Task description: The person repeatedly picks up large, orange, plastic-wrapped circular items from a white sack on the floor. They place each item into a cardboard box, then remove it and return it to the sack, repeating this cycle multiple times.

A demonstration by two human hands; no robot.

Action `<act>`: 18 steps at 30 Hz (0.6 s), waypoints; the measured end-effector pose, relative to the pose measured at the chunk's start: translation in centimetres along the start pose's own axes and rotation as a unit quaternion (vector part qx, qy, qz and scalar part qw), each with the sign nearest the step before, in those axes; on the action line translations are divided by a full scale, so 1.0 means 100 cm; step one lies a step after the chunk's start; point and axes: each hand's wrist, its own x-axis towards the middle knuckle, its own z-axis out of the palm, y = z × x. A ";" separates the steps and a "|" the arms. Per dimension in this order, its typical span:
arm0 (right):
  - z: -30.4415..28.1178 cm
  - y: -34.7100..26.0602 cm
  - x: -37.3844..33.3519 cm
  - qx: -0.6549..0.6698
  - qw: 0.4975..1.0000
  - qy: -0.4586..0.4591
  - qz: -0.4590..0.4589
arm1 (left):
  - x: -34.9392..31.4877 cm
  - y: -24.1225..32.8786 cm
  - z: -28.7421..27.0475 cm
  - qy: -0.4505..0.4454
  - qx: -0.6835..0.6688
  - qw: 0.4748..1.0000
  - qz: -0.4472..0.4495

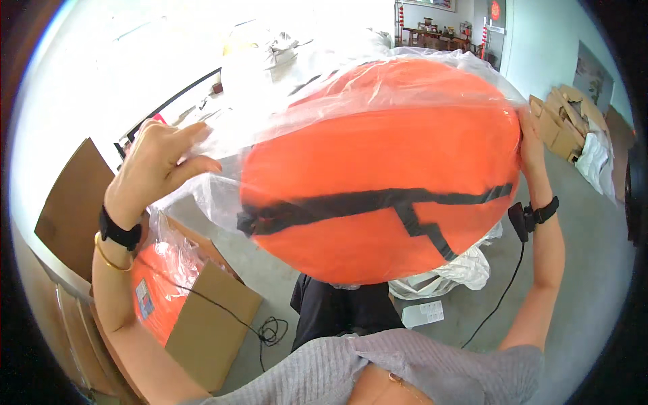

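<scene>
A large, rounded orange stuff sack [385,155] with black straps is held up in front of my chest. A clear plastic bag [223,199] wraps around it, bunched over its top and hanging loose at its left end. My left hand [158,162] is raised at that left end, with thumb and fingers closed on the loose plastic. At the sack's right end, my right hand [531,145] grips its side through the film; its fingertips are partly hidden behind the edge. Both wrists wear black bands.
An open cardboard box [212,324] at lower left holds another plastic-wrapped orange bundle [165,290]. A black cable [270,331] coils on the floor beside it. White plastic sheeting [452,273] and a pale labelled item [423,314] lie below the sack. Flattened cardboard [560,125] stands at the right wall.
</scene>
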 end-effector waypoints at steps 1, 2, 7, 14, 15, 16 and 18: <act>-0.006 0.002 0.000 -0.017 1.000 0.001 -0.016 | -0.003 -0.007 0.002 -0.021 0.041 0.999 -0.021; -0.007 0.005 -0.001 -0.026 0.999 -0.002 -0.032 | -0.011 -0.016 -0.002 -0.046 0.089 0.994 -0.046; -0.025 0.005 0.003 -0.069 0.997 -0.042 -0.008 | -0.022 -0.032 -0.029 -0.076 0.244 0.935 -0.245; 0.011 -0.043 0.001 -0.150 0.970 -0.181 -0.066 | -0.049 -0.070 -0.055 -0.317 -0.076 0.896 -0.301; 0.015 -0.047 0.000 -0.138 0.970 -0.184 -0.079 | -0.042 -0.076 -0.043 -0.231 -0.126 0.929 -0.262; 0.018 -0.051 -0.001 -0.160 0.968 -0.172 -0.093 | -0.031 -0.077 -0.031 -0.142 -0.173 0.949 -0.220; 0.027 -0.054 -0.003 -0.190 0.962 -0.151 -0.122 | -0.004 -0.073 -0.010 -0.034 -0.299 0.943 -0.141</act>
